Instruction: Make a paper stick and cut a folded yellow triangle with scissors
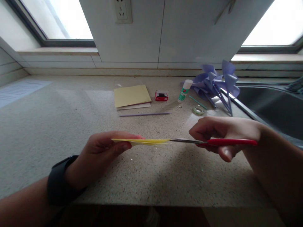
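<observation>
My left hand [111, 146] pinches a yellow sheet of paper [148, 141] between thumb and fingers. The paper is seen almost edge-on, above the speckled counter. My right hand [220, 134] grips a pair of scissors [229, 142] with red handles. Their metal blades point left, and the tips meet the right edge of the paper. Whether the blades are parted cannot be made out from this angle. Behind my hands lie a stack of yellow paper [132, 95] and a thin purple stick [145, 114].
At the back stand a small red box [161, 96] and a glue stick [185, 90]. A tape roll [198, 110], a green stick [198, 102] and purple paper pinwheels [214, 80] lie near the sink [267, 107]. A printed sheet [20, 90] rests far left.
</observation>
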`<act>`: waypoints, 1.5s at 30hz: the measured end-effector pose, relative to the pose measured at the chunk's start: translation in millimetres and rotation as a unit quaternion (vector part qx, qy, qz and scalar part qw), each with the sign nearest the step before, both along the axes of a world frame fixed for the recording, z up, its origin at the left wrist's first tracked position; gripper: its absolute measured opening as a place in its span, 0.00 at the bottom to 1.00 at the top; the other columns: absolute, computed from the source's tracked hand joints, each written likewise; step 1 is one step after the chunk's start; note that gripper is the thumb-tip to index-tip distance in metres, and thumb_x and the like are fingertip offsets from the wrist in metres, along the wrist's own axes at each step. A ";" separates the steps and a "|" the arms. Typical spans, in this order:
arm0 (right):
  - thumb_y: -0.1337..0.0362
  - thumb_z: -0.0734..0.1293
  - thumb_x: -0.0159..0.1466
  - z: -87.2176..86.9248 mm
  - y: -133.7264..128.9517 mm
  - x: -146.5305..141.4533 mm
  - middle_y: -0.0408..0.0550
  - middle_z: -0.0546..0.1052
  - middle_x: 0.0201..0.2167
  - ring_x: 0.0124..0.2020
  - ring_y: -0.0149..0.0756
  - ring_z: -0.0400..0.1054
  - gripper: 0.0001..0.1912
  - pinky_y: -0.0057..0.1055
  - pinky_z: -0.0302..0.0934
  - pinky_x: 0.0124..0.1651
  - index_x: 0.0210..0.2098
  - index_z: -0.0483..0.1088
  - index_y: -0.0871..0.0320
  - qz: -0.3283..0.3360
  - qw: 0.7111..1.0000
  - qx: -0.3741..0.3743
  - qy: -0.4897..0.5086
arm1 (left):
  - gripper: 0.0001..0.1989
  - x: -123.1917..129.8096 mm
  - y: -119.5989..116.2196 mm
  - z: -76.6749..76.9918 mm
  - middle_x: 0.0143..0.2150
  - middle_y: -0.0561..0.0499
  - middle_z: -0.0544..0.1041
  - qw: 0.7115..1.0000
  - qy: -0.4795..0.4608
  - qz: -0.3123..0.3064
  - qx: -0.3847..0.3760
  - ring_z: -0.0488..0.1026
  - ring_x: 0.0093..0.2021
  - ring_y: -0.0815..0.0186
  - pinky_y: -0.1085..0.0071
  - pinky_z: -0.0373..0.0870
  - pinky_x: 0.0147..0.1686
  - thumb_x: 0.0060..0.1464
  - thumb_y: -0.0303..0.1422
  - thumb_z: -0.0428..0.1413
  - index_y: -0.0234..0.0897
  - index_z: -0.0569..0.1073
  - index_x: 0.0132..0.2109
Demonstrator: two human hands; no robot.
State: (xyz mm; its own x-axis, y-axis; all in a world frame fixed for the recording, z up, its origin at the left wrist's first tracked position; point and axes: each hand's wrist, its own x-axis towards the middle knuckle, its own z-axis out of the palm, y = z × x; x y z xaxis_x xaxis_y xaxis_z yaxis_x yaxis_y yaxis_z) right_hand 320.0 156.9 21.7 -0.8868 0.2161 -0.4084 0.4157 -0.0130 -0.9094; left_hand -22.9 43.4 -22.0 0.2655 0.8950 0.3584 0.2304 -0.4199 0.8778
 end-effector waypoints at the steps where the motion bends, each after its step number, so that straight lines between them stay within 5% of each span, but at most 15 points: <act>1: 0.42 0.78 0.50 0.2 -0.1 -0.2 0.36 0.68 0.20 0.17 0.23 0.59 0.29 0.21 0.50 0.17 0.27 0.62 0.58 0.001 1.000 -0.001 0.000 | 0.11 0.0 0.4 -0.5 0.46 0.51 0.85 1.000 -0.001 0.001 -0.002 0.83 0.43 0.66 0.73 0.80 0.42 0.63 0.31 0.59 0.49 0.81 0.50; 20: 0.45 0.79 0.51 -2.4 0.6 -1.1 0.36 0.68 0.21 0.18 0.24 0.60 0.27 0.22 0.51 0.18 0.27 0.63 0.57 0.014 1.000 -0.005 -0.024 | 0.10 3.1 -2.6 3.0 0.43 0.49 0.85 0.999 0.043 0.005 0.010 0.81 0.39 0.64 0.70 0.80 0.38 0.63 0.34 0.59 0.45 0.82 0.49; 28: 0.47 0.80 0.49 -2.7 -2.1 -5.3 0.36 0.69 0.19 0.16 0.23 0.60 0.28 0.21 0.51 0.17 0.27 0.63 0.58 0.020 0.999 -0.028 -0.017 | 0.20 -1.2 -0.8 3.8 0.45 0.57 0.84 0.995 0.043 -0.073 0.055 0.80 0.41 0.69 0.77 0.77 0.40 0.62 0.22 0.56 0.51 0.78 0.55; 45: 0.55 0.81 0.50 -6.7 -4.2 -7.8 0.36 0.70 0.19 0.14 0.22 0.60 0.24 0.18 0.53 0.15 0.26 0.63 0.59 -0.012 0.998 -0.062 -0.009 | 0.20 0.5 1.6 -1.1 0.45 0.58 0.83 0.995 0.025 -0.066 0.065 0.80 0.42 0.73 0.80 0.76 0.42 0.62 0.23 0.58 0.54 0.78 0.54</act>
